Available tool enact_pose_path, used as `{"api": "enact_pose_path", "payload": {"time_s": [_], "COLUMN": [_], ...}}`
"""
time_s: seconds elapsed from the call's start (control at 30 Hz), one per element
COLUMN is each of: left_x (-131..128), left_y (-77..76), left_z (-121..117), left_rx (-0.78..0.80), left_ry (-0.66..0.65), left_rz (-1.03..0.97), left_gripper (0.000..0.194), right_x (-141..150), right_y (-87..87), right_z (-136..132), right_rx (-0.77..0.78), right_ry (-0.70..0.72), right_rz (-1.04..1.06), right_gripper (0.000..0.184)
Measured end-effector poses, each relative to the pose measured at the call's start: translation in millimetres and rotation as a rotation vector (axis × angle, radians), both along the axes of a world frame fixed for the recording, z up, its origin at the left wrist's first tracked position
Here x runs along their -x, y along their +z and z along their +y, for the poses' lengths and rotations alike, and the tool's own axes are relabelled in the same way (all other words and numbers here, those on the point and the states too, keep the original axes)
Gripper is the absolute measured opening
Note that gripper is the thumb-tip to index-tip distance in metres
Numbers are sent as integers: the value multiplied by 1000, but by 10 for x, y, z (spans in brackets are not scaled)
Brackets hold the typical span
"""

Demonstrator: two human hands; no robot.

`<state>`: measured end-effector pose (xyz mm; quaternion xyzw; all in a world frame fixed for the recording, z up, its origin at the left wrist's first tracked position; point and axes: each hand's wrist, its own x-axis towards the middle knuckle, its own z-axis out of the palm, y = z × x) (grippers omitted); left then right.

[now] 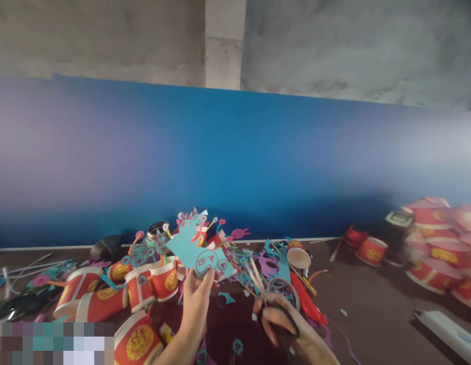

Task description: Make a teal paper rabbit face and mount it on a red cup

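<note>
Desk (368, 319) cluttered. Blue paper (185, 247) mid-scene, near edge pinched in fingers of left hand (196, 299). Scissors (258, 278) just right, held in fingers of right hand (275, 315). Best: turn paper, small snips round drawn face (206, 262).

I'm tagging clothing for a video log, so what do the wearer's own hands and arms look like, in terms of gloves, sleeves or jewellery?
The left hand and right hand are both ungloved. Neither forearm shows a sleeve, watch or bracelet as far as the view reaches. Any small rings would be too hard to make out.
</note>
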<state>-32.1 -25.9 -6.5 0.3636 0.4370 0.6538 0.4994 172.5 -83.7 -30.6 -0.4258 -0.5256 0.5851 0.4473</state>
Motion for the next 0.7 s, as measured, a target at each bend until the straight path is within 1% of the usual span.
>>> {"api": "enact_pose_path", "payload": {"time_s": [0.03, 0.07, 0.13, 0.23, 0.3, 0.4, 0.5, 0.57, 0.63, 0.7], "left_x": [5, 6, 5, 7, 13, 23, 23, 17, 7, -7], "left_y": [23, 42, 60, 46, 24, 8, 22, 29, 13, -28], "left_z": [-6, -11, -10, 21, 51, 75, 61, 45, 36, 38], "left_rx": [-21, -29, -34, -63, -83, -88, -92, -94, -110, -121], "left_ry": [-27, -62, -165, -292, -319, -331, -345, -366, -404, -437], "left_rz": [38, 69, 112, 141, 166, 183, 162, 176, 205, 226], "left_gripper": [29, 28, 27, 21, 16, 12, 13, 13, 15, 16], "right_x": [32, 63, 111, 135, 133, 117, 101, 102, 118, 142], "right_y": [-17, -32, -55, -87, -113, -145, -147, -136, -130, -135], "right_z": [78, 146, 232, 234, 205, 185, 188, 186, 178, 171], "right_rx": [-26, -29, -6, 35, 47, 50, 65, 73, 69, 68], "right_ry": [-78, -106, -17, 153, 224, 224, 231, 288, 327, 325], "right_rz": [4, -9, -49, -90, -80, -24, -13, -35, -58, -75], "right_gripper": [33, 35, 39, 43, 46, 50, 49, 48, 47, 46]}}
